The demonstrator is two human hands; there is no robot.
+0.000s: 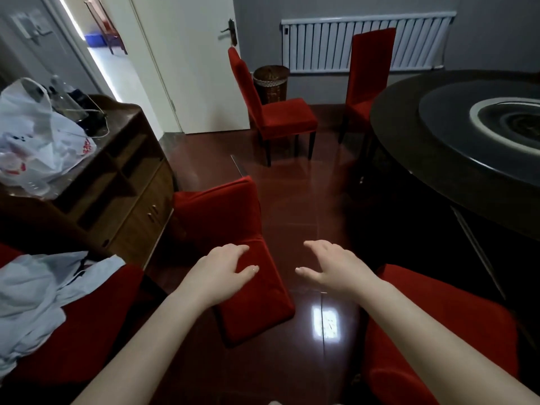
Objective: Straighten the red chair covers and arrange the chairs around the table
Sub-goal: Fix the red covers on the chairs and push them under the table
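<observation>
A red-covered chair (233, 226) stands right in front of me, its back toward me. My left hand (225, 267) rests on the top of that chair's back with fingers relaxed. My right hand (333, 268) hovers open just right of the back, touching nothing. Another red-covered chair (455, 331) sits at the lower right under my right arm. Two more red chairs stand farther off: one (277, 112) near the door and one (369, 77) by the round dark table (409, 147).
A wooden sideboard (122, 182) with plastic bags (38, 133) stands on the left. A red seat with light-blue cloth (43, 293) is at the lower left. A wicker bin (270, 81), a white radiator (321, 42) and an open door (193, 59) lie ahead. Glossy red floor (306, 194) separates the chairs.
</observation>
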